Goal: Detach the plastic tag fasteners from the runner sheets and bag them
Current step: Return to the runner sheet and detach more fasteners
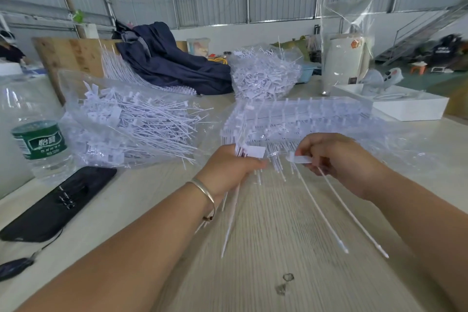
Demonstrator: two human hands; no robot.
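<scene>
A bunch of white plastic fasteners [249, 152] is gripped in the left hand [231, 168], fingers curled round it, with the thin tails hanging below the fist. Two more fasteners [302, 159] are pinched at their flat heads by the right hand [336, 159], their long tails trailing toward the near table edge. Both hands are held just above the pale table [278, 248], close together but not touching. Directly behind them lies a stack of runner sheets [291, 119], rows of fasteners attached, partly covered by clear film. To the left, a clear bag [131, 121] filled with loose fasteners is laid on its side. A second filled bag [263, 73] is set farther back, beside a dark blue cloth [172, 63]. A water bottle [40, 134] with a green label is stood at the left edge, a black phone [60, 202] lying just before it. A white tray [405, 106] is placed at the right rear. A bracelet [205, 192] is worn on the left wrist.
</scene>
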